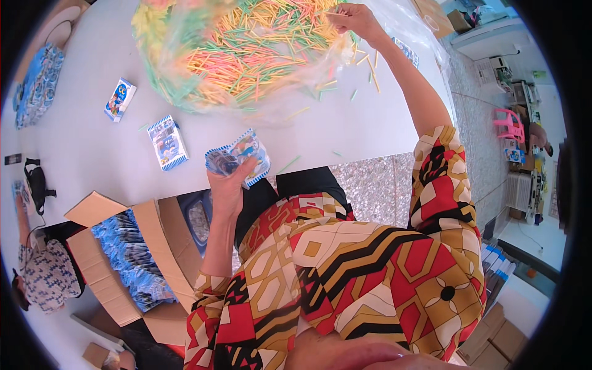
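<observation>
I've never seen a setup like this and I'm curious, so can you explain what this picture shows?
There's no machine here, just one person's bare hands at work. The picture comes from a wide camera worn on the head, looking down, so straight edges bend near the rim. On the white table lie blue-and-white packets and a heap of thin coloured sticks in clear plastic. The left hand holds a packet; the right hand, by the heap, seems to pinch a stick. At lower left, an open cardboard box holds more blue packets.
</observation>
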A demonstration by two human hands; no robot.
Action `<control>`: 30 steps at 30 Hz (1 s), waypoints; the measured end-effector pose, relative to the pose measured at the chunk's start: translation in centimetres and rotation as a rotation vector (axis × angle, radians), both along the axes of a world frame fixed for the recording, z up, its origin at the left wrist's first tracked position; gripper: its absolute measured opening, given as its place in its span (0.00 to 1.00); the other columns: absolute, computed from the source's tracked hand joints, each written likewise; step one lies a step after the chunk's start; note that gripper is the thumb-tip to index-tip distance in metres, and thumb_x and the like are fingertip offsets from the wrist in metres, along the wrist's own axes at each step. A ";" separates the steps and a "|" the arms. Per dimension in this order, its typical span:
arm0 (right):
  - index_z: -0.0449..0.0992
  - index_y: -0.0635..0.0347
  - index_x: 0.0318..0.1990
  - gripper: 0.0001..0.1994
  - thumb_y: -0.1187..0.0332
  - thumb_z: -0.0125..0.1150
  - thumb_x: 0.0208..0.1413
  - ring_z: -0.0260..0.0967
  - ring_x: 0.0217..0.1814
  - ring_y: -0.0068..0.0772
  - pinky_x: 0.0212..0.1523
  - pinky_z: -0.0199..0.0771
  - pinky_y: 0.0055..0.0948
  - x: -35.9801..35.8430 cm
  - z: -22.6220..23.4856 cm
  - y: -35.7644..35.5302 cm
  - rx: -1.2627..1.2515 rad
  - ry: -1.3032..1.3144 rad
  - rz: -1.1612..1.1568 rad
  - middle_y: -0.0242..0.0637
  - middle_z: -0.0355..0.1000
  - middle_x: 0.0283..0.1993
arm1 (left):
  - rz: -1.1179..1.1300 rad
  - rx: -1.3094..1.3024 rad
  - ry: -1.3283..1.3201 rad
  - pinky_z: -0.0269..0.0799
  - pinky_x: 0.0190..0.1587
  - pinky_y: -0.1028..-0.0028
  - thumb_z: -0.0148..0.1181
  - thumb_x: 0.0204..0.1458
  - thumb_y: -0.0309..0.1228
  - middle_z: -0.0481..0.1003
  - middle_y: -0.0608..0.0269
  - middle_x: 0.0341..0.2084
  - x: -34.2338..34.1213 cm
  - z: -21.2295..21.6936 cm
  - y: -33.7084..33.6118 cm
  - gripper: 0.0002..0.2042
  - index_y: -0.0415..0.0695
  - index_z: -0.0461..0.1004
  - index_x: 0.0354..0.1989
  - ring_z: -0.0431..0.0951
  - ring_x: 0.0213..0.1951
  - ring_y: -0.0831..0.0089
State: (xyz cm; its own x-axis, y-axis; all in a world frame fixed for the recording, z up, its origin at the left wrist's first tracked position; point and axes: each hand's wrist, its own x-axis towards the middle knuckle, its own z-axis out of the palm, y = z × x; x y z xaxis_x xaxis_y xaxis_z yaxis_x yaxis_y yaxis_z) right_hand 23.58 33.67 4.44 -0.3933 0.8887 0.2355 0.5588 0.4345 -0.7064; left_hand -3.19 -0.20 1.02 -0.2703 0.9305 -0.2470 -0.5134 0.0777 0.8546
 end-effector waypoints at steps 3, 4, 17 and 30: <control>0.72 0.66 0.23 0.09 0.69 0.57 0.49 0.68 0.20 0.19 0.23 0.69 0.22 -2.1 0.5 -2.4 -0.038 0.256 0.024 0.34 0.69 0.16 | 0.014 0.013 0.005 0.73 0.43 0.73 0.63 0.41 0.14 0.74 0.58 0.38 0.1 0.0 0.0 0.18 0.36 0.69 0.43 0.76 0.38 0.73; 0.72 0.66 0.23 0.09 0.69 0.57 0.49 0.68 0.20 0.19 0.23 0.69 0.22 -2.8 0.1 -3.2 -0.045 0.260 0.030 0.34 0.69 0.16 | 0.006 0.021 0.012 0.73 0.43 0.73 0.62 0.41 0.14 0.74 0.59 0.38 0.1 0.1 0.0 0.18 0.36 0.69 0.43 0.76 0.38 0.74; 0.72 0.65 0.24 0.06 0.73 0.56 0.50 0.68 0.21 0.21 0.23 0.69 0.23 -6.2 -1.6 -6.5 -0.017 0.548 0.463 0.33 0.70 0.19 | 0.072 0.094 0.149 0.73 0.39 0.76 0.65 0.39 0.16 0.76 0.62 0.31 -0.5 1.9 1.0 0.13 0.36 0.74 0.36 0.76 0.32 0.78; 0.73 0.66 0.37 0.05 0.74 0.56 0.55 0.67 0.29 0.19 0.26 0.69 0.18 -9.0 8.5 -20.5 -0.161 0.508 0.596 0.35 0.71 0.35 | -0.046 0.111 0.099 0.73 0.35 0.77 0.65 0.41 0.19 0.77 0.64 0.29 0.9 1.9 2.6 0.11 0.37 0.76 0.35 0.76 0.29 0.79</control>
